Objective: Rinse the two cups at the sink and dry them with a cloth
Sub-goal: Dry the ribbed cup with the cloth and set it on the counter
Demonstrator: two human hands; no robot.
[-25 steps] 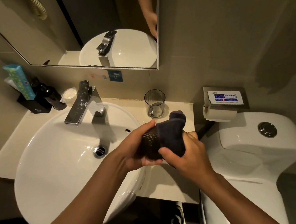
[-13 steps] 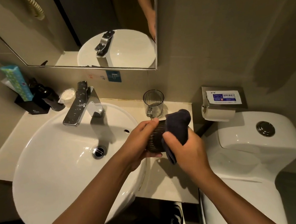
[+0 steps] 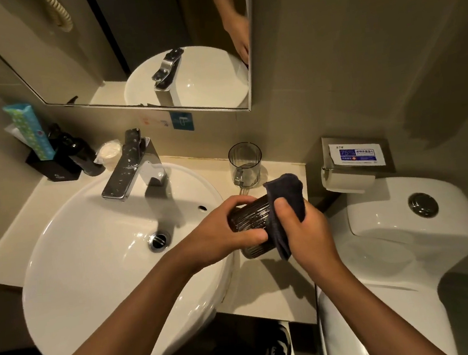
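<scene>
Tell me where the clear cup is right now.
In the head view, the clear cup stands upright on the counter by the wall, right of the faucet and behind both hands.

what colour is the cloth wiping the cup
Dark navy, almost black; the cloth shows best in the head view.

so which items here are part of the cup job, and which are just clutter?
In the job:
ribbed cup in left hand
dark cloth in right hand
clear cup on the counter
sink
tap

Lying about:
black holder with green packet
dark bottle
toilet roll
toilet
</scene>
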